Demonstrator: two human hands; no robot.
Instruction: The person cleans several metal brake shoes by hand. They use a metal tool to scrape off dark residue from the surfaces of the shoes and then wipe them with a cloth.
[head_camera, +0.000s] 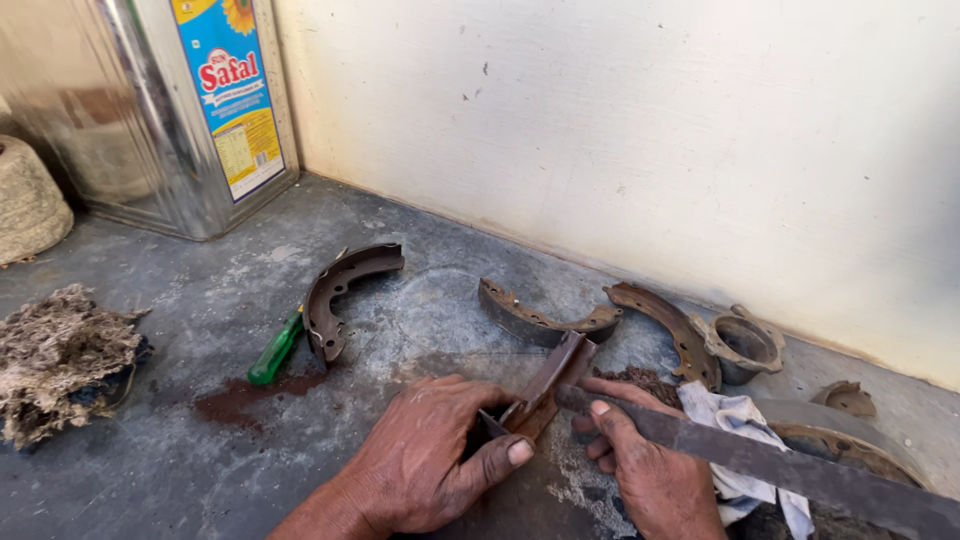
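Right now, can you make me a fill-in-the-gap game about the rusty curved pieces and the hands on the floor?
1. The right hand holds a long flat metal ____.
2. The screwdriver lying beside the curved brake shoe has a ____ handle.
3. The left hand steadies a rusty piece on the ____.
4. The big shiny tin stands against the ____.

Missing words: file; green; floor; wall
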